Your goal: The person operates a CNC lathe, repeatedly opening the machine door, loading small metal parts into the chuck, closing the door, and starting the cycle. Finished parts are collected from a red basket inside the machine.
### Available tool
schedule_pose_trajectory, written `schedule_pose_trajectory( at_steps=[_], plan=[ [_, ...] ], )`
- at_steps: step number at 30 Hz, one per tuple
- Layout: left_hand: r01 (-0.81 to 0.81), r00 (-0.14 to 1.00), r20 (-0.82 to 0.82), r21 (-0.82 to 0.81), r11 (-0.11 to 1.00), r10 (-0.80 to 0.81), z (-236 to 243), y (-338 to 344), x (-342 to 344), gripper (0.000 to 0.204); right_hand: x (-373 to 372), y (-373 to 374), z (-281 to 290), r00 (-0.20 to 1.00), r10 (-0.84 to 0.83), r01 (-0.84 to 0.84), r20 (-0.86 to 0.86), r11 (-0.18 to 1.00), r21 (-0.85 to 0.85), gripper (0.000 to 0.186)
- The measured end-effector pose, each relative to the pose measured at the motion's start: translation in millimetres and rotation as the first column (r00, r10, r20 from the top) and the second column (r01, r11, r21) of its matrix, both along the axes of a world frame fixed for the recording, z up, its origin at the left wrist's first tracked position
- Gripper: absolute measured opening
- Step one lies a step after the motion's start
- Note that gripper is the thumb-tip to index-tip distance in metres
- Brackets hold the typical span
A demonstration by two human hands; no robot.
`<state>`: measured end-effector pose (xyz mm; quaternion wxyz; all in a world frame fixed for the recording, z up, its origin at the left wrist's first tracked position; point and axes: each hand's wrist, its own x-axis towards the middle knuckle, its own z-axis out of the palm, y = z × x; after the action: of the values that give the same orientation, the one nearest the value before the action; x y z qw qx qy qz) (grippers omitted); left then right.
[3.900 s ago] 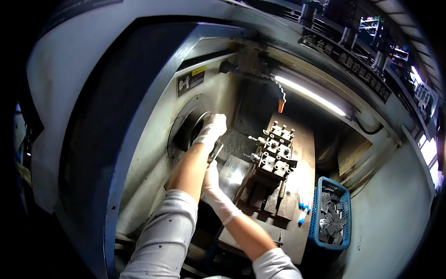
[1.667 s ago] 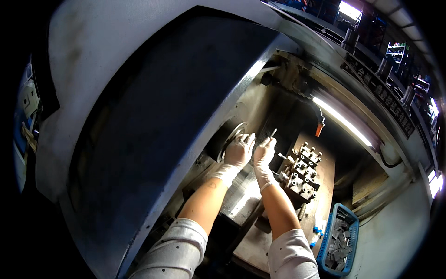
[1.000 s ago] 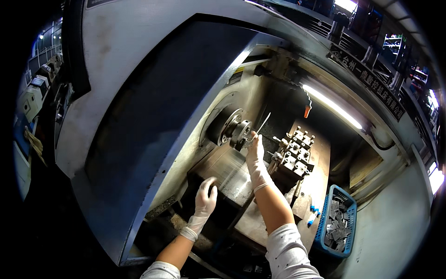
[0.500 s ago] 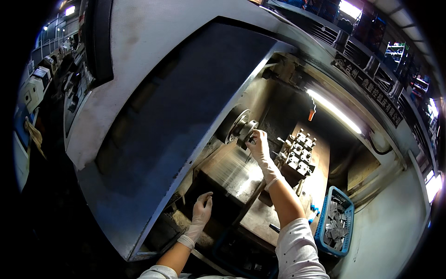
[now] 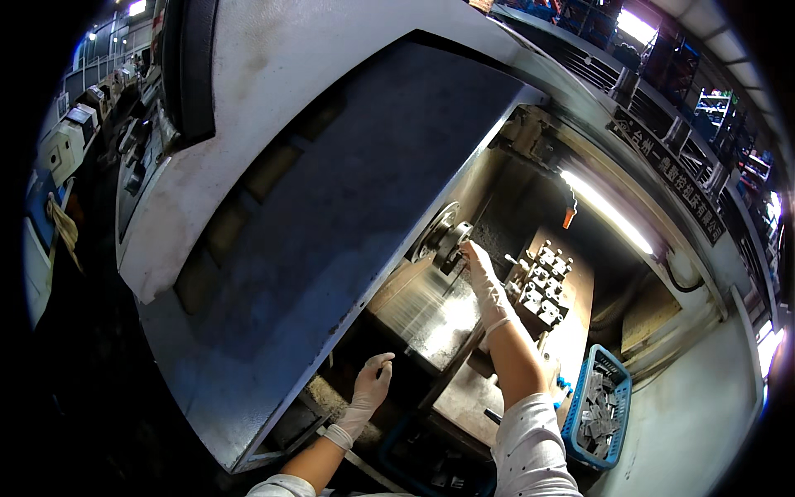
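My right hand (image 5: 480, 269), in a pale thin glove, reaches into the lathe, fingertips drawn together at the front of the round metal chuck (image 5: 452, 247). Whatever lies between those fingers is too small or hidden to make out. Behind the chuck is a wider round flange (image 5: 436, 229) on the spindle. My left hand (image 5: 369, 391), gloved too, hovers low near the door edge, fingers loosely curved and apart from the thumb, holding nothing. Just right of my right hand stands a tool block (image 5: 540, 283) with several clamped holders and bolts.
A blue plastic basket (image 5: 570, 435) of flat metal pieces stands right of my right forearm. The big dark sliding door (image 5: 331, 190) fills the left side. A lamp tube (image 5: 609, 213) glows inside, near an orange-tipped nozzle (image 5: 569, 218). Below lies a dark bin (image 5: 397, 460).
The machine sits slightly further right and lower in the picture. My right hand stays at the chuck, its fingers straighter than before. My left hand has shifted a little right in the picture.
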<state>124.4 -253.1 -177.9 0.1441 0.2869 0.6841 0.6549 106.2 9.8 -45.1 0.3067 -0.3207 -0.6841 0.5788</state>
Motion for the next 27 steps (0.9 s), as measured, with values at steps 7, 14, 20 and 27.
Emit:
schedule_pose_trajectory(
  at_steps=[7, 14, 20, 27],
  plan=[
    [0.048, 0.999, -0.001, 0.022, 0.999, -0.048, 14, 22, 21, 0.019, 29, -15, 1, 0.858, 0.027, -0.036, -0.513, 0.999, -0.007, 0.024],
    [0.085, 0.994, -0.069, 0.075, 0.994, -0.080, 17, 8, 24, 0.022, 204, -104, 22, 0.488, -0.108, -0.193, -0.866, 0.954, -0.228, 0.037],
    [0.138, 0.975, -0.147, -0.187, 0.973, -0.166, -22, -76, 78, 0.022, 441, -55, -23, 0.563, -0.820, 0.507, 0.102, 0.440, 0.741, 0.035],
    [0.469, 0.582, -0.345, -0.597, 0.651, -0.736, -47, -65, 180, 0.034, 474, -148, -37, 0.594, -0.801, 0.496, -0.072, 0.294, 0.817, 0.025]
  ],
)
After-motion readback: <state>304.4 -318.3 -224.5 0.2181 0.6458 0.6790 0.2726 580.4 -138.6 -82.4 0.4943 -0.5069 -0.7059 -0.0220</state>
